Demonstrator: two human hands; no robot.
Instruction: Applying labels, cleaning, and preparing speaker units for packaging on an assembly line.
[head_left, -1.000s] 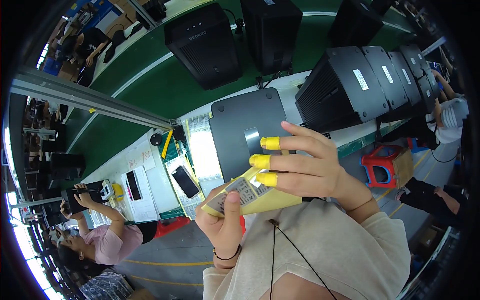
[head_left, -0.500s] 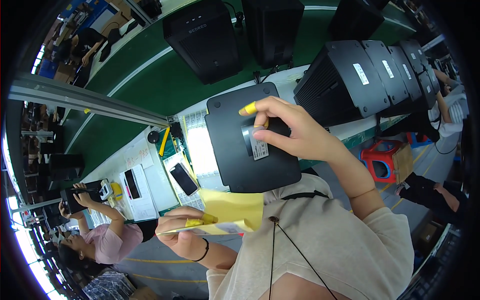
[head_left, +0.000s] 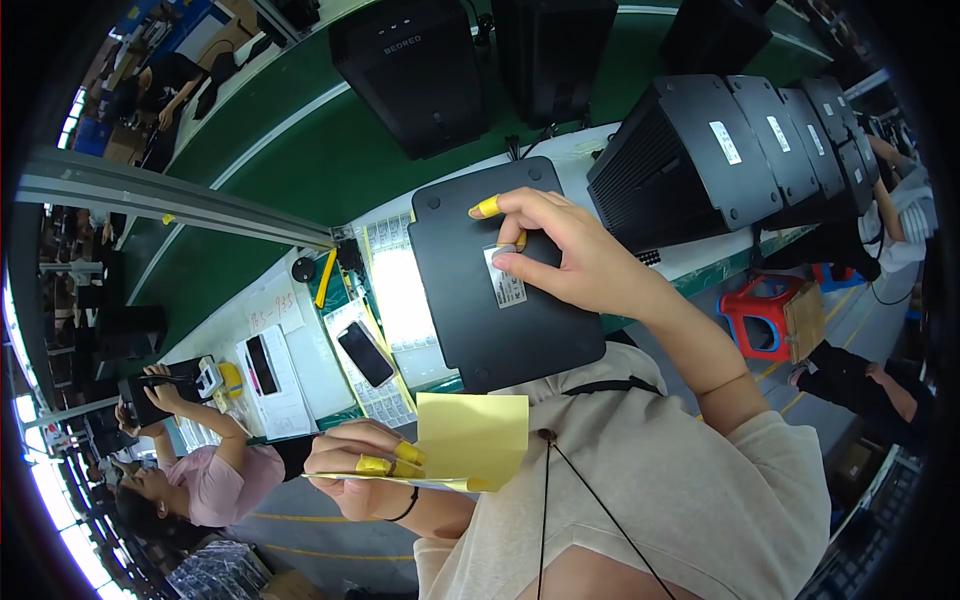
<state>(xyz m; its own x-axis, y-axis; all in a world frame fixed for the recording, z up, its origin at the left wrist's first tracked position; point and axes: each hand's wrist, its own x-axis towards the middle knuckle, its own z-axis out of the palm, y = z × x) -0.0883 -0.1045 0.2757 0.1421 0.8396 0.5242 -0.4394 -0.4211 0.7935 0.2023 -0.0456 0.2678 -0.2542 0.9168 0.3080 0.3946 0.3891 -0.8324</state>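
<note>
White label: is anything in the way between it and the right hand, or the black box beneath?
Nothing visible. The right hand holds the white label by its upper end, over the black box. The yellow sheet in the left hand is clear of both.

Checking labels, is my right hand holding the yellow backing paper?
No, your left hand holds the yellow backing paper; your right hand touches the printed label.

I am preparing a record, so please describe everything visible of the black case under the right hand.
The black case is matte, perhaps plastic or painted metal, with rounded corners, stepped edges and round feet near its far corners. It lies broad face up on the white worktop, slightly turned. A pale printed label sits mid-face, its far end touched by the right hand. The underside is hidden.
</note>
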